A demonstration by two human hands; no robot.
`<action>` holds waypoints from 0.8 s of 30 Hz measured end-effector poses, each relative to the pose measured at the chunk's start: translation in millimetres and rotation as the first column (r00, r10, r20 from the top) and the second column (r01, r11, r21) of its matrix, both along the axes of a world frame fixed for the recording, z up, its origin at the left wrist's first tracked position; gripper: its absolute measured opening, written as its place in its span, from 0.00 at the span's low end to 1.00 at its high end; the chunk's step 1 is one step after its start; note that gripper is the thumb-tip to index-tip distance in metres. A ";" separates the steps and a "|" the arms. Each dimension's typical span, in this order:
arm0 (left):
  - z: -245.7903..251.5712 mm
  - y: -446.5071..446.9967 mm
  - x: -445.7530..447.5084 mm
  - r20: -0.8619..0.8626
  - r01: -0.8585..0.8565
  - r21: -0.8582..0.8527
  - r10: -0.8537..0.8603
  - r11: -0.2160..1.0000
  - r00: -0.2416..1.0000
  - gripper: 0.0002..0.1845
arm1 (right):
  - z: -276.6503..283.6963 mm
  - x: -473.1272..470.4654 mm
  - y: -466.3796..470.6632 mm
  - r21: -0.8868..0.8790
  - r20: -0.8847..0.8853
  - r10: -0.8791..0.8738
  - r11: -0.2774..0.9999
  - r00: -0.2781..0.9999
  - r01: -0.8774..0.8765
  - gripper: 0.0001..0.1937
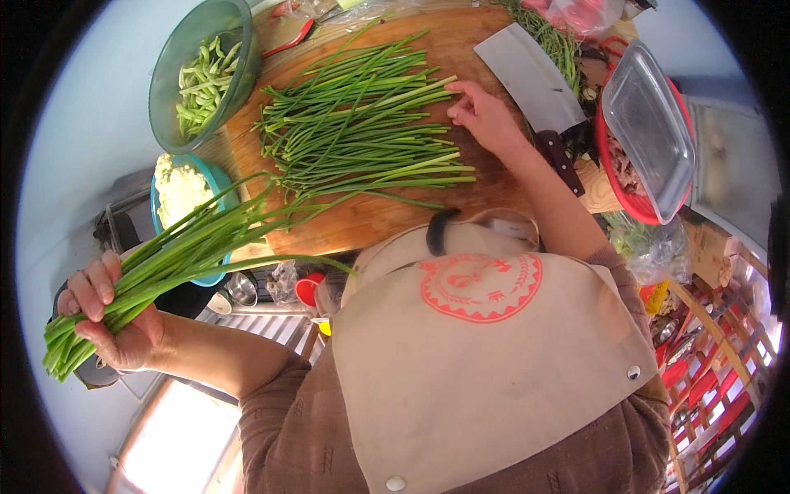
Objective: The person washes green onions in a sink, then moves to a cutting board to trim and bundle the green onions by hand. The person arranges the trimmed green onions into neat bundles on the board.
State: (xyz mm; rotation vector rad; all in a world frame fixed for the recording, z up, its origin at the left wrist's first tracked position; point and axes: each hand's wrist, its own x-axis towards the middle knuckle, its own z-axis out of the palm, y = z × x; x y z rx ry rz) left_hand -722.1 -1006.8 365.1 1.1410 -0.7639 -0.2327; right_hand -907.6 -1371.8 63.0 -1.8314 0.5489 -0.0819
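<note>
My left hand (117, 315) is closed around a bundle of long green stalks, garlic chives or scallions (185, 253), held off the board's left side with the tips pointing right. A wide layer of similar green stalks (364, 123) lies crosswise on the wooden cutting board (494, 191). At the right end of that layer is my right hand (484, 117), its index finger extended at the cut ends and its other fingers curled; whether it pinches a stalk is unclear. A cleaver (531, 77) with a dark handle lies right of my right hand.
A green bowl of bean pods (162, 92) stands back left, above a blue bowl of cauliflower (231, 197). At right, a clear lid (648, 129) leans over a red basin of meat (645, 213). Leafy greens (549, 37) lie behind the cleaver; a red-handled utensil (296, 38) lies at the back.
</note>
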 end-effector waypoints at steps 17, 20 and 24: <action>-65.5 -67.5 -31.4 0.043 -0.087 0.386 0.077 0.919 0.996 0.12 | 36.3 10.0 -19.2 -0.210 -0.013 -0.041 0.977 0.999 0.037 0.08; -81.7 -92.1 -43.8 0.051 -0.175 0.553 0.176 0.815 0.983 0.17 | 77.4 11.3 -10.9 -0.471 0.076 0.050 0.882 0.996 -0.008 0.07; -107.0 -140.9 -54.4 0.007 0.082 0.598 -0.107 0.797 0.994 0.16 | 128.6 19.6 17.4 -0.199 0.202 0.203 0.966 0.958 -0.163 0.08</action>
